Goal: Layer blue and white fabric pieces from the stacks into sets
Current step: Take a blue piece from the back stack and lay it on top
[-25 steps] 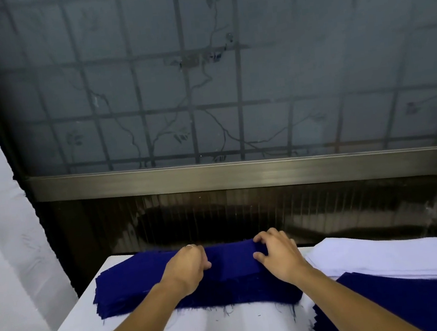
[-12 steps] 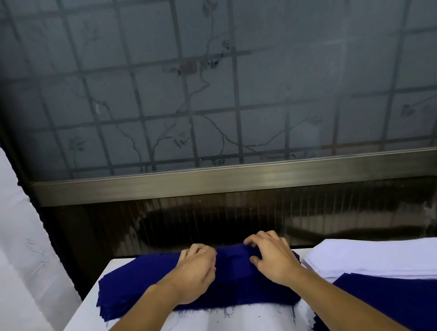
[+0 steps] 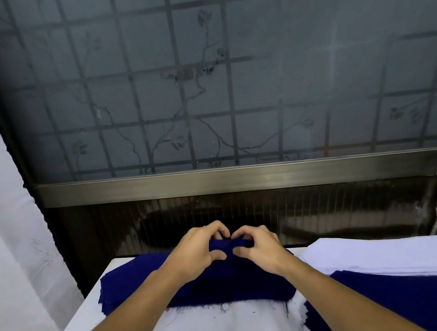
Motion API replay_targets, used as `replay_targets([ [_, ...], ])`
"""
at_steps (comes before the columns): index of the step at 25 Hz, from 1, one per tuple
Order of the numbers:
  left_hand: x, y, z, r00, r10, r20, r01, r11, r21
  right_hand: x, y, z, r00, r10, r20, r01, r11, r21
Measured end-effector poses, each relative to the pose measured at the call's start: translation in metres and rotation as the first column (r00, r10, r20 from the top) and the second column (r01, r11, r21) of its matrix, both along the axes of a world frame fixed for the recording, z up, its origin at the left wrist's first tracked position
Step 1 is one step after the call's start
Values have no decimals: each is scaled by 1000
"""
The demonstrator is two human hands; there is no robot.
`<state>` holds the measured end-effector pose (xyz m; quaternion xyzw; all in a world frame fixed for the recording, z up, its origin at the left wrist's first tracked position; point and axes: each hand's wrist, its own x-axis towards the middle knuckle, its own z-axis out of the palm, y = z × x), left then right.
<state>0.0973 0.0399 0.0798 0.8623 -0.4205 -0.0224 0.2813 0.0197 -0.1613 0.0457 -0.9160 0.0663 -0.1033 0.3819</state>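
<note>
A: Head view: where's the fabric?

B: The left hand (image 3: 197, 254) and right hand (image 3: 261, 249) both pinch the far edge of the thick stack of dark blue fabric pieces (image 3: 132, 282), which lies under them on the white surface (image 3: 216, 330).

A: Risk?

B: The pinch may catch several layers, and frayed threads could drag the stack askew. The flat pile of white fabric pieces (image 3: 383, 256) lies right of the hands.
</note>
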Motion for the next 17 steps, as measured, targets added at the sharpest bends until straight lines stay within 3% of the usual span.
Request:
replay_targets([
  [6, -5, 28, 15, 960, 95, 265, -151, 969, 197, -32, -22, 24, 985, -64, 158, 101, 967, -235],
  [10, -13, 49, 30, 941, 189, 281, -244, 954, 174, -61, -44, 32, 972, -111, 208, 190, 892, -410],
  [15, -38, 56, 51, 938, 257, 234, -293, 947, 132, -103, -66, 39, 934, -196, 298, 293, 898, -328],
  [17, -52, 59, 56, 935, 288, 209, -316, 942, 115, -125, -78, 40, 916, -266, 302, 333, 921, -200],
])
